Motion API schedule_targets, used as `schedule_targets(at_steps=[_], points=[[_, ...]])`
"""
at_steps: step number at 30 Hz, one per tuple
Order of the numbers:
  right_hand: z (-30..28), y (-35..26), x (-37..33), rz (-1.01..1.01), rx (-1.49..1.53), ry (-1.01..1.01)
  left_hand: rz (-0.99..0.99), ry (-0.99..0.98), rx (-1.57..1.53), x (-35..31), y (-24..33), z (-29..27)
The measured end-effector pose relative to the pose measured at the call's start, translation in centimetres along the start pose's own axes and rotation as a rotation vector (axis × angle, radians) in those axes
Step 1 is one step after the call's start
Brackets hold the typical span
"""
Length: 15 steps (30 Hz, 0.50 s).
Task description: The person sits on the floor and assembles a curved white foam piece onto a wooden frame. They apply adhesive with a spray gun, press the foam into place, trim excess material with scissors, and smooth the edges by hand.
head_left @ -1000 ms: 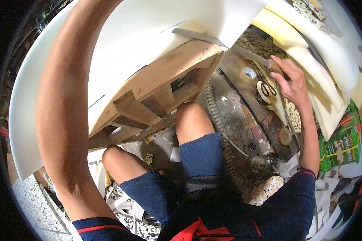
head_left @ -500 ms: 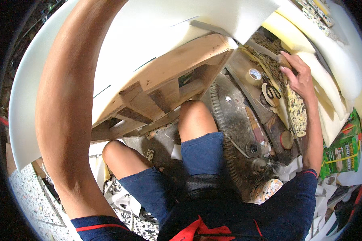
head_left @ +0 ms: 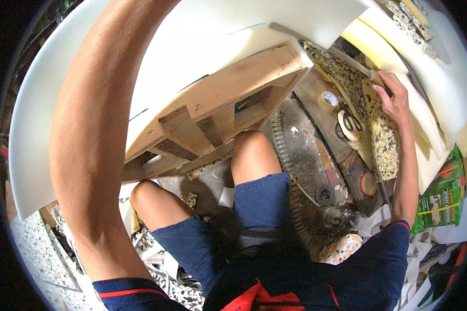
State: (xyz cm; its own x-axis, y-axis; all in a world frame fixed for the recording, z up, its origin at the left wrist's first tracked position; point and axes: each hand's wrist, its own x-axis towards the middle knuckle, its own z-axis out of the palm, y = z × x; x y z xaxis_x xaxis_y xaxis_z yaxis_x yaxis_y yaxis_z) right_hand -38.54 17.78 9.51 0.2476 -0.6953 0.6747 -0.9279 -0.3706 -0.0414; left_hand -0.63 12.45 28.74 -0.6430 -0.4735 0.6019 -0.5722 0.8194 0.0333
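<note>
My left forearm [head_left: 96, 119] reaches up past the upper edge, and that hand is out of the picture. At the right, the fingers of my right hand [head_left: 395, 98] are wrapped round the light brown handle of what looks like a long knife [head_left: 349, 58]. Its grey, straight blade runs to the upper left, toward the corner of a white foam sheet [head_left: 187, 36], which partly hides it. The foam lies over a curved wooden frame [head_left: 238, 78] with open slots, which leans by my knees. Faint dark lines mark the foam.
Right of the frame lie a tape roll [head_left: 327, 100], black-handled scissors [head_left: 352, 122] and a round red-lidded tin [head_left: 368, 183] on a board. Speckled foam [head_left: 385, 150], cream foam pieces [head_left: 425, 78] and a green packet [head_left: 443, 194] are beyond. A coiled spring [head_left: 279, 140] lies on the floor.
My right hand has shifted a little to the right and slightly down, drawing the long blade with it. The foam sheet and wooden frame have shifted slightly in view.
</note>
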Motion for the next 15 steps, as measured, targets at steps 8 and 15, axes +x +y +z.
schedule_targets(at_steps=[8, 15], points=[[0.4, 0.3, -0.3, 0.079, 0.013, -0.047, 0.047, 0.011, -0.016, 0.5, 0.1, 0.3], [-0.1, 0.7, -1.0, 0.123, -0.018, -0.016, 0.173, 0.122, -0.004, -0.8, -0.5, 0.6]])
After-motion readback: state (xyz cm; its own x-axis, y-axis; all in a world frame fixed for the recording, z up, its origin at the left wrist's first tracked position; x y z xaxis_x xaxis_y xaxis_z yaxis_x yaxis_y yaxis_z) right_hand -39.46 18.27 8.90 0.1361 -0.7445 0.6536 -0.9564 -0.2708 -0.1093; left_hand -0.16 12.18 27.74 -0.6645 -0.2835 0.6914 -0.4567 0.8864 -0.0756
